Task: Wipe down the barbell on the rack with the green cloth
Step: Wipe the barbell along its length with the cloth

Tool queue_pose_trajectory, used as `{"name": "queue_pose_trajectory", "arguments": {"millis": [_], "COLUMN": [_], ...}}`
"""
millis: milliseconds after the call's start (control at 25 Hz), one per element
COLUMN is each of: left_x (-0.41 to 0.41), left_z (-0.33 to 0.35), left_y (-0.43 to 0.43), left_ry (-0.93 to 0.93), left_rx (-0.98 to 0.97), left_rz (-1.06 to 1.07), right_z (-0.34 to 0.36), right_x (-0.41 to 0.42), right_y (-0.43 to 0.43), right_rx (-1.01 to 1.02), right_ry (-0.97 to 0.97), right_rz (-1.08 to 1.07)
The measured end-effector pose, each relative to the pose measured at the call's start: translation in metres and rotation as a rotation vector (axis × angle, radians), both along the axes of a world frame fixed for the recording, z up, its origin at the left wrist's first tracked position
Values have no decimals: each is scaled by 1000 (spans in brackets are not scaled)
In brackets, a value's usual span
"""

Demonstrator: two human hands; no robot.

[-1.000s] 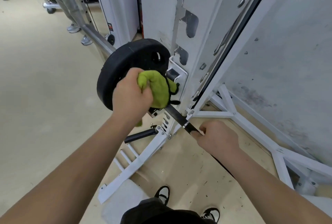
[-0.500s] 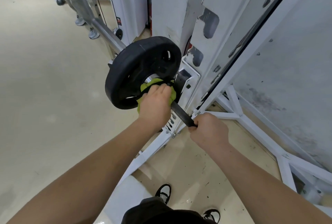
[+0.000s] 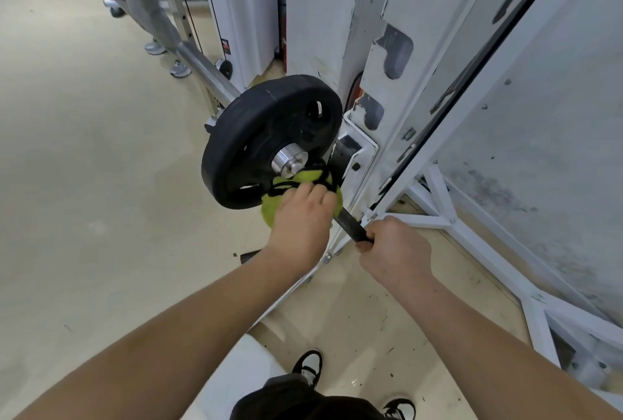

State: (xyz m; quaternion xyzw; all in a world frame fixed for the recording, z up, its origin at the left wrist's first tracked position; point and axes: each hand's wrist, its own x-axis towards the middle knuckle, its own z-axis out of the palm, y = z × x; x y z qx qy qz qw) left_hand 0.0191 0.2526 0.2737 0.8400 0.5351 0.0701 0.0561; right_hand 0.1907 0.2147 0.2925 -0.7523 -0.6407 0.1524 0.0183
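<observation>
The left hand [image 3: 301, 217] has its fingers curled over a crumpled bright green cloth [image 3: 269, 214] with black stitched edging and bunches it against the near face of the round black rubber weight plate [image 3: 256, 136], at the plate's lower right. The cloth shows on both sides of the knuckles: a fold to the left of the hand and a smaller one above the fingertips. It sits just below the stubby polished silver sleeve end [image 3: 289, 160] of the long silver steel barbell [image 3: 205, 67], whose shaft runs from the plate to the far left. The plate hangs close beside the white-painted steel rack [image 3: 367, 59] on the right. The right hand [image 3: 396, 252] is closed in a fist around the near end of a short flat black bar [image 3: 350, 227], which slants from under the cloth toward the near right (where its far end attaches is hidden by the cloth and the left hand). Half a second ago the cloth and left hand covered the hub of the plate, and no silver showed there. Now the sleeve end is bare, and the hand and cloth have dropped lower and nearer, off the hub. A second ago the cloth was held higher still, in front of the plate's right edge. The right hand has kept its grip on the black bar throughout. At the near edge a pair of black-and-white shoes [image 3: 308, 365] stands on the scuffed pale beige floor [image 3: 84, 183].
</observation>
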Motion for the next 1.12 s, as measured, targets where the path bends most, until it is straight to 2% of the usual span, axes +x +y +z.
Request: {"name": "queue_pose_trajectory", "arguments": {"millis": [80, 200, 240, 360, 440, 520, 680, 760, 1040, 1120], "left_x": [-15, -20, -11, 18, 3, -15, 3, 13, 5, 7], "left_z": [6, 13, 13, -1, -7, -6, -1, 1, 14, 11], "left_y": [9, 44, 41, -2, -11, 6, 15, 11, 6, -11], "left_ry": [-3, -35, -53, 20, -62, -94, -103, -56, 92, 65], "left_rx": [28, -14, -34, -38, 26, 85, -35, -101, -14, 2], "left_rz": [-43, 266, 299, 66, -75, -117, 174, 213, -119, -260], "right_z": [1, 0, 0, -2, -3, 0, 3, 1, 5, 7], "right_x": [0, -1, -2, -3, -3, -1, 14, 16, 6, 6], "right_y": [0, -1, -2, -4, -4, -4, -10, -17, -8, -7], "right_rx": [1, 18, 29, 56, 46, 6, -75, -74, -65, -77], "right_ry": [-5, -13, -12, -3, -4, 29, 96, 75, 8, 16], "right_rz": [6, 8, 5, -3, -17, -31, -57, -66, -89, -96]}}
